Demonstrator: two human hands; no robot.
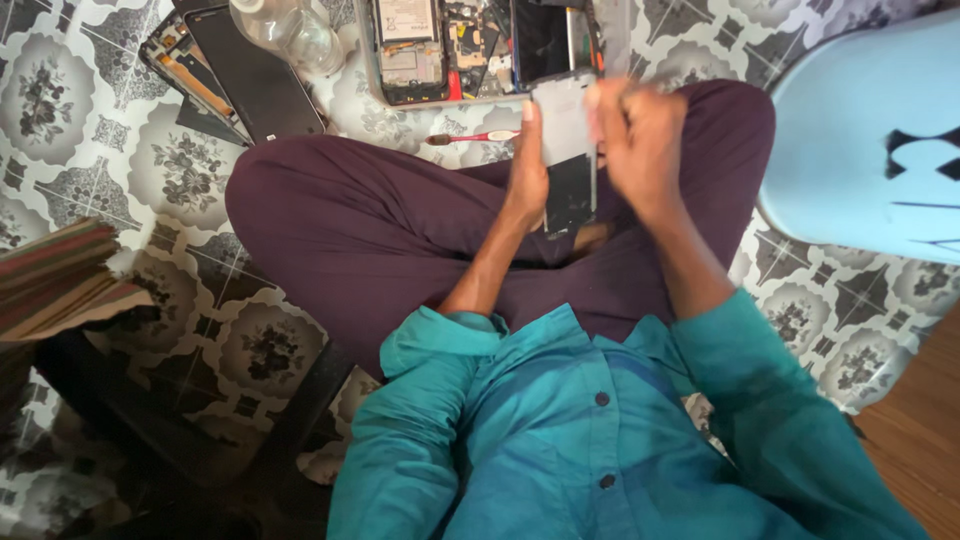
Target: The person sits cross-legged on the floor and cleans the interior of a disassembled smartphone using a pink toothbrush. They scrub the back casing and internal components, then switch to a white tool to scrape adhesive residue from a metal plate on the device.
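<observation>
Hands meet over the crossed legs, both on one flat rectangular phone part, pale grey above and black glass below (568, 150). Left hand (525, 175) grips its left edge, thumb up along the side, fingers wrapped behind. Right hand (640, 135) is closed over the upper right corner of the same part; fingertips blurred, so the exact pinch cannot be made out. Part is held nearly upright, tilted a little, above the lap and between the two knees.

Forearms are bare, rolled sleeves of a teal button-up shirt (590, 440) at the elbows. Dark maroon trousers (380, 220) fill the middle of the view.

On the floor just beyond the left hand lies a small red-handled tool with a thin metal shaft (475, 138), touching neither hand. Further out, a shallow tray of opened phones with bare circuit boards and a battery (440, 50) sits against the top edge. Left of it, a clear rounded glass or plastic container (295, 30), then a stack of dark flat phone panels (230, 75) (edges overlap, count unclear).

Patterned grey-and-white floral floor covering (80, 130) runs under everything. Light blue plastic seat (870, 130) at far right, near the right knee. Striped folded fabric (55, 275) at far left, well apart
</observation>
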